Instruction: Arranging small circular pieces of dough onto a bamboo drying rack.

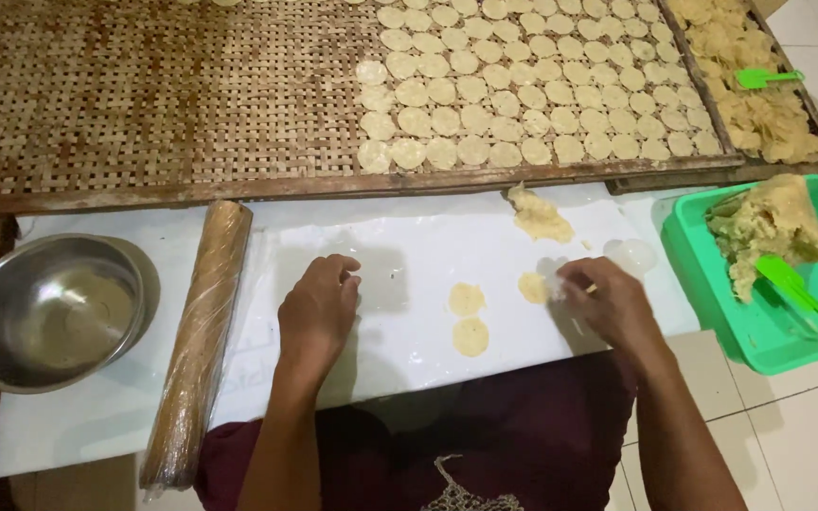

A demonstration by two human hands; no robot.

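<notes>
I see the right hand (608,301) pinching, it seems, a dough disc (533,288) on the white sheet (400,246); the left hand (319,310) rests loosely curled, empty, near two flattened discs (469,318).

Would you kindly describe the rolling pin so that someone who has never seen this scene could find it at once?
Start at the white work sheet below the woven bamboo drying tray. On the sheet's left part, between the round steel bowl and the person's left hand, lies a long brown cylindrical rolling pin. It alone is wrapped in clear plastic film and runs from the tray's edge toward the person.
</notes>
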